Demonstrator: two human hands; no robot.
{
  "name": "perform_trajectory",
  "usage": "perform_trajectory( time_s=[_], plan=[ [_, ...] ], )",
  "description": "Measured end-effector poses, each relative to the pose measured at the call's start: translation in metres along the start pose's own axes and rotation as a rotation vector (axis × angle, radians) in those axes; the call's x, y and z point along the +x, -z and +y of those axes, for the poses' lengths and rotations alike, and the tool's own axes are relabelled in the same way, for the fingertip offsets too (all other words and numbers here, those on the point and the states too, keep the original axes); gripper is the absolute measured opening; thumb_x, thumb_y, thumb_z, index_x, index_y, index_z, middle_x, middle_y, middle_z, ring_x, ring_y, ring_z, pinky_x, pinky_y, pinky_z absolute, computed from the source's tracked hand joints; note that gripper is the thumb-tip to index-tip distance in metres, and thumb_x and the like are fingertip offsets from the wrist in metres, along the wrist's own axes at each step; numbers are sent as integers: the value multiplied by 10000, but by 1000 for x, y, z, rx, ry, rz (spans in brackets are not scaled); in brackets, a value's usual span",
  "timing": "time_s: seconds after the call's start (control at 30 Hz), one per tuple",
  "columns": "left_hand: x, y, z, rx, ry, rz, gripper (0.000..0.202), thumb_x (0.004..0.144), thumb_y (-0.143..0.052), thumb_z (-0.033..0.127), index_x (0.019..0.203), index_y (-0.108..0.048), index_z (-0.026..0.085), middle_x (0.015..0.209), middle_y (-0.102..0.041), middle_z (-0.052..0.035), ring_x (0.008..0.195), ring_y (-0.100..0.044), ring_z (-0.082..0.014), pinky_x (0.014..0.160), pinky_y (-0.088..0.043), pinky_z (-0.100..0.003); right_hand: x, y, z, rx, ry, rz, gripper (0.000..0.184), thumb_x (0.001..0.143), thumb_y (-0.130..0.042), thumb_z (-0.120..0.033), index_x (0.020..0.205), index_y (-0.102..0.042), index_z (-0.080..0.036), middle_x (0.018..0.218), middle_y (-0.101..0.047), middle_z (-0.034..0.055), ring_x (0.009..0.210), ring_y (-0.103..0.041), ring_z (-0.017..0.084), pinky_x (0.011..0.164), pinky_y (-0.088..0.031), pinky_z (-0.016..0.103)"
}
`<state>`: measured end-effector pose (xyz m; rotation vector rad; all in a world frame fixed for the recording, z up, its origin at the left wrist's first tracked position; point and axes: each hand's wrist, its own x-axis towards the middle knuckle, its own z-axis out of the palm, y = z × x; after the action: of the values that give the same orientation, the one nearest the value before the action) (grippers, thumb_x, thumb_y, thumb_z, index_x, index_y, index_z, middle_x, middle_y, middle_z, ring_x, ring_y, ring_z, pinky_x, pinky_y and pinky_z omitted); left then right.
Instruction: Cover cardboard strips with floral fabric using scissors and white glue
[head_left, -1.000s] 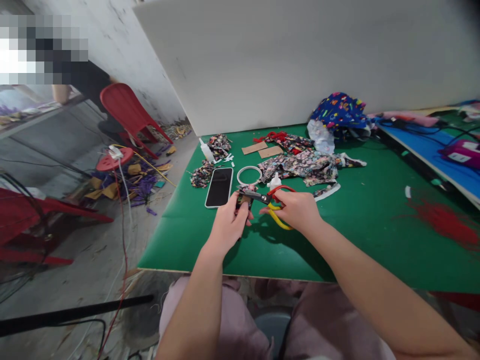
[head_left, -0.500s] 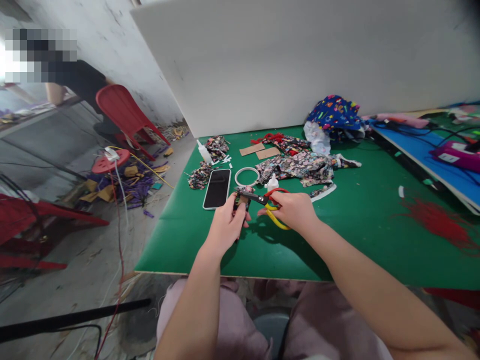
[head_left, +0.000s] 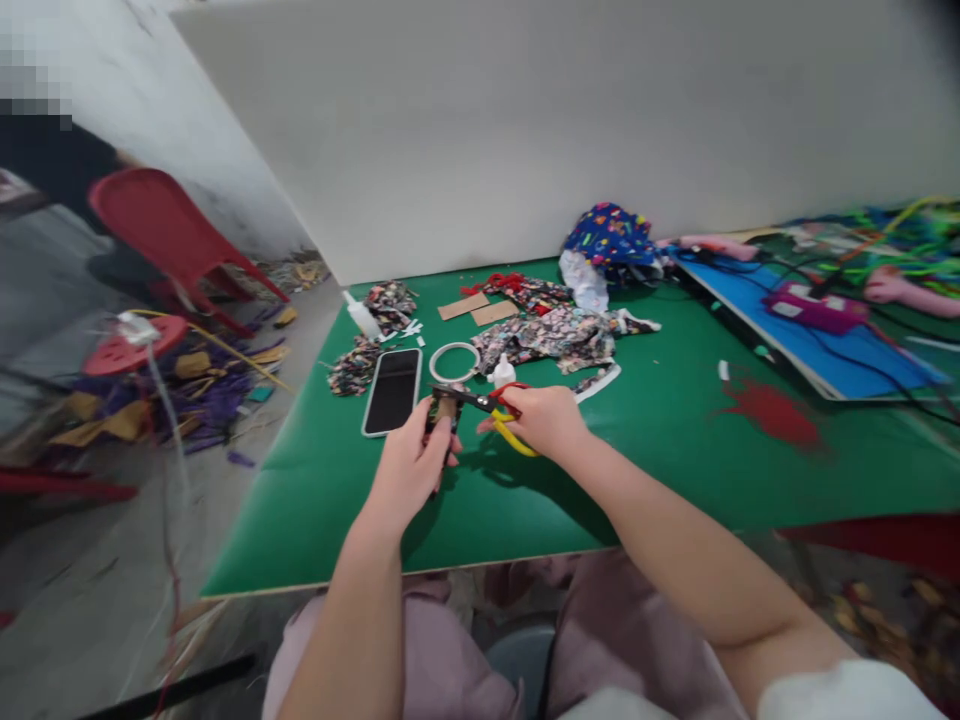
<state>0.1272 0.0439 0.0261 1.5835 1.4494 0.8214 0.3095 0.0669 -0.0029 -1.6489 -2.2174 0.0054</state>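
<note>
My left hand (head_left: 411,462) is closed around a small fabric-covered piece (head_left: 443,410), holding it up above the green table (head_left: 660,470). My right hand (head_left: 544,420) grips red-and-yellow-handled scissors (head_left: 499,410), whose blades reach left to the top of that piece. A black phone (head_left: 392,390) lies face up just left of my hands, with a white ring (head_left: 453,362) and a small white glue bottle (head_left: 502,372) behind them.
Patterned fabric scraps (head_left: 555,335), brown card pieces (head_left: 478,308), a blue printed cloth (head_left: 611,238) and another glue bottle (head_left: 362,316) lie further back. A blue board (head_left: 810,340) with cables is at right. Red chairs (head_left: 154,235) and floor scraps are at left, beside a person in black.
The view has swung to the right, so everything sits further left in frame. My hands keep the same hold on the piece and scissors.
</note>
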Motion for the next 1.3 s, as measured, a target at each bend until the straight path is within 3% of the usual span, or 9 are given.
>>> perform_trajectory(
  time_s=[0.3, 0.47, 0.67, 0.8, 0.9, 1.1, 1.3],
  plan=[
    [7, 4, -9, 33, 108, 29, 364, 773, -469, 447, 1055, -505, 220, 657, -590, -5, 528, -589, -165, 300, -402, -186, 1, 5, -7, 240, -84, 80, 489, 669, -472, -674, 779, -531, -201, 621, -584, -17, 582, -549, 115, 514, -274, 213],
    [5, 1, -9, -115, 142, 2, 433, 759, -494, 425, 1142, -478, 223, 613, -569, 5, 480, -557, -153, 275, -378, -181, -1, 8, -6, 410, -33, 179, 507, 646, -546, -625, 892, -497, -185, 673, -548, -6, 624, -528, 134, 569, -361, 228],
    [-5, -8, 0, -377, 210, -176, 399, 775, -480, 420, 1113, -455, 209, 571, -574, 19, 414, -535, -136, 266, -368, -180, -1, 3, 3, 604, 148, 392, 617, 658, -580, -560, 1104, -400, -173, 966, -541, 104, 848, -549, 214, 734, -448, 350],
    [-11, -11, 8, -459, 228, -272, 362, 782, -453, 438, 1037, -461, 183, 548, -580, 15, 405, -537, -146, 270, -380, -198, -3, 1, 5, 670, 86, 494, 535, 714, -543, -530, 1108, -415, -192, 1014, -534, 111, 892, -541, 229, 773, -444, 383],
    [-14, -13, 12, -494, 215, -296, 333, 777, -455, 438, 981, -471, 175, 544, -587, 9, 407, -536, -146, 275, -385, -200, -4, 0, 6, 701, 65, 510, 482, 742, -522, -510, 1099, -432, -199, 940, -553, 86, 830, -543, 212, 769, -442, 385],
    [-18, -11, 12, -522, 83, -211, 330, 772, -484, 421, 982, -496, 168, 657, -629, -14, 504, -584, -154, 327, -435, -211, -4, -1, 4, 689, 118, 537, 470, 709, -590, -455, 1080, -440, -207, 967, -548, 85, 858, -543, 217, 794, -434, 391],
    [-15, -10, 6, -443, -66, -76, 351, 752, -572, 369, 1016, -548, 139, 828, -659, -66, 660, -637, -179, 440, -477, -206, -4, 1, -1, 673, 92, 461, 456, 702, -616, -389, 1087, -442, -216, 889, -558, 54, 796, -551, 195, 740, -449, 360]
  ],
)
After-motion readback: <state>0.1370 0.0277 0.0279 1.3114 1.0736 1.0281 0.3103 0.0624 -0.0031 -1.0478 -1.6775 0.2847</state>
